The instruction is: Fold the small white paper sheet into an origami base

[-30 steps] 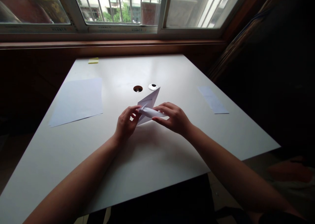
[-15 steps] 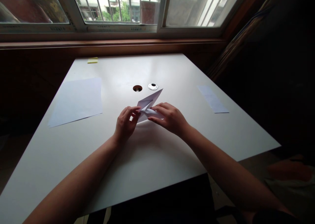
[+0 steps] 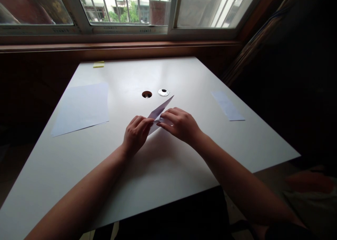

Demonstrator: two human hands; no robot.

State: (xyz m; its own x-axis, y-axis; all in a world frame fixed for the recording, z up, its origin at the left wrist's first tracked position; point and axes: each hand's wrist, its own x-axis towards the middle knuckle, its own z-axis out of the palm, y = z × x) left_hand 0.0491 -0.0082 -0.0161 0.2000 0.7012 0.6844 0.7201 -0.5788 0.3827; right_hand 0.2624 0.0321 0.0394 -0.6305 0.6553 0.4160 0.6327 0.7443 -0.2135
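Holds one folded paper [image 3: 159, 110] just above the table [image 3: 181, 162], clamped between left hand [image 3: 135, 134] at its near left end and right hand [image 3: 181, 124] on a raised fold, with only a narrow gap between the fingertips. Lies between both hands, touching each, so neither nearer. Points its long axis away from left fingertips, slanting forward and rightward past right fingertips. Cannot tell the layers under the fingers.

Count: two hands; one folded paper; one lot of large sheets [image 3: 81, 108] left of left hand, number unclear; one narrow paper [image 3: 228, 106] right of right hand; one yellow pad [image 3: 98, 64] far beyond left hand; one round hole [image 3: 146, 94] and one ring cap [image 3: 163, 92], side by side beyond both hands.
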